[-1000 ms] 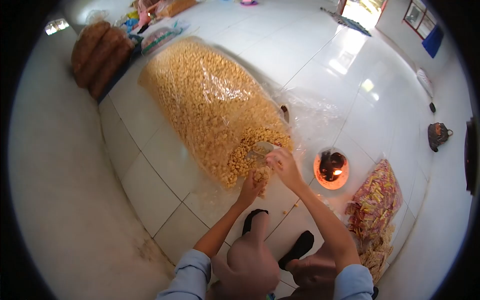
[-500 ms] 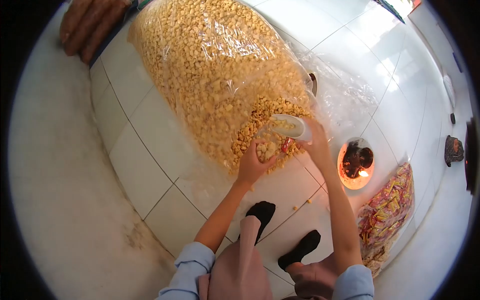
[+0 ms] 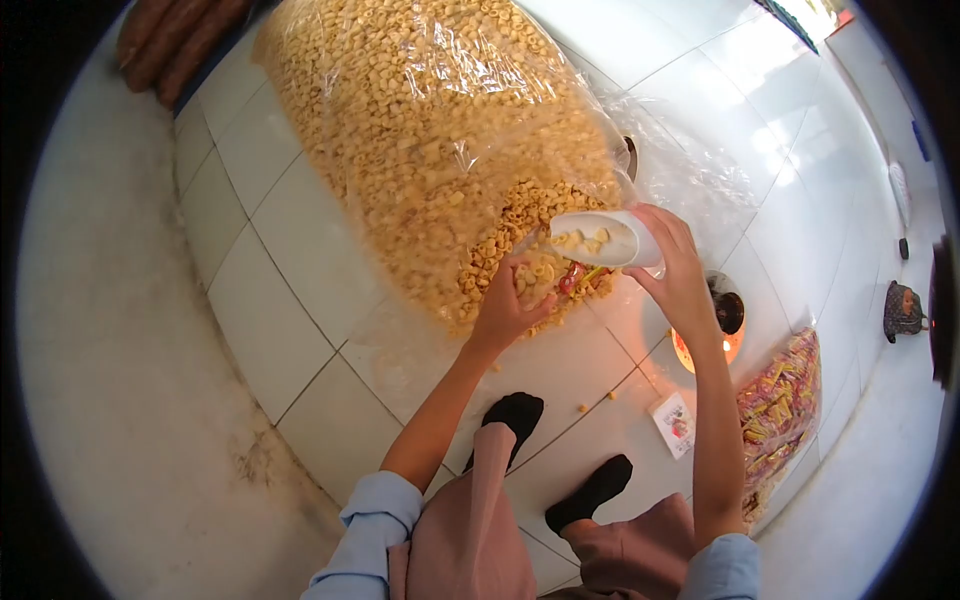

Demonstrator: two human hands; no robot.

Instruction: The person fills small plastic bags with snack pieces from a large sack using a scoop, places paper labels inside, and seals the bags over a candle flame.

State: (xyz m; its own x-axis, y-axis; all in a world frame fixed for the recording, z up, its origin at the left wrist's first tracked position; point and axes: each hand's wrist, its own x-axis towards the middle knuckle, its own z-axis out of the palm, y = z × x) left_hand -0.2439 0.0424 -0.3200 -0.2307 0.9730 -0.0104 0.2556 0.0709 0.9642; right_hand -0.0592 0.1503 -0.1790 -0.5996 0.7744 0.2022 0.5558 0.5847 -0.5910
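My left hand (image 3: 507, 312) grips a small clear plastic bag (image 3: 540, 272) that has some puffed, ring-like snack pieces in it. Held in my right hand (image 3: 682, 270) is a white scoop (image 3: 632, 240), its mouth tilted left beside the bag's opening, with a few snack pieces inside. A small red sachet (image 3: 571, 279) shows between the two hands; whether it lies in the small bag I cannot tell. Both hands are over the open end of a huge clear sack (image 3: 420, 150) full of the same snacks, where loose pieces (image 3: 490, 265) lie exposed.
A lit flame burns on a dish (image 3: 686, 356) close to my right forearm. A clear bag of colourful sachets (image 3: 785, 400) and a small white card or box (image 3: 674, 424) are at the right. Loose plastic film (image 3: 690, 170) spreads beyond the sack on the tiles (image 3: 270, 330).
My right hand has moved right and slightly up, with the scoop shifting right. Fewer pieces show in the scoop. The white card has come into view beside my right forearm.
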